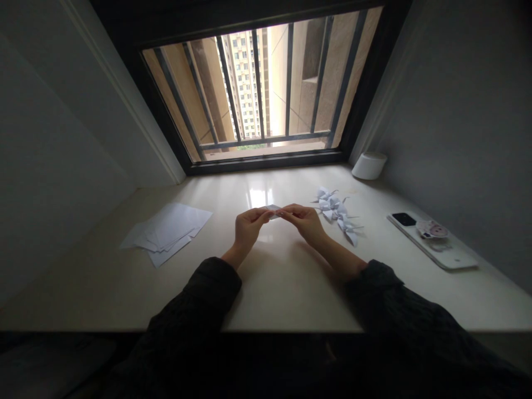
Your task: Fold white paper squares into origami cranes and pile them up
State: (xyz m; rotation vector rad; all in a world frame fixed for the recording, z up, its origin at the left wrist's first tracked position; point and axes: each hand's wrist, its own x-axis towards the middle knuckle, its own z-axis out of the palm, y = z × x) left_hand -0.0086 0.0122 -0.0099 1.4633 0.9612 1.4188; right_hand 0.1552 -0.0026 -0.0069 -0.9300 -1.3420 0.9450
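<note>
Between my two hands is a small piece of folded white paper (273, 208), pinched at its near edge and partly hidden by the fingers. My left hand (250, 220) is closed on its left side, thumb toward me. From the right, my right hand (303, 220) pinches the same paper, its thumb and fingertips almost meeting the left ones. Several folded paper cranes (331, 206) lie in a cluster just beyond and right of my right hand. Off to the left rests a loose stack of white paper sheets (170, 227).
A white phone (453, 254) with a cartoon grip on its back lies at the right by the wall. Behind it, a white cylindrical object (369, 166) stands in the corner. The pale tabletop (274, 293) ends at a barred window (266, 160).
</note>
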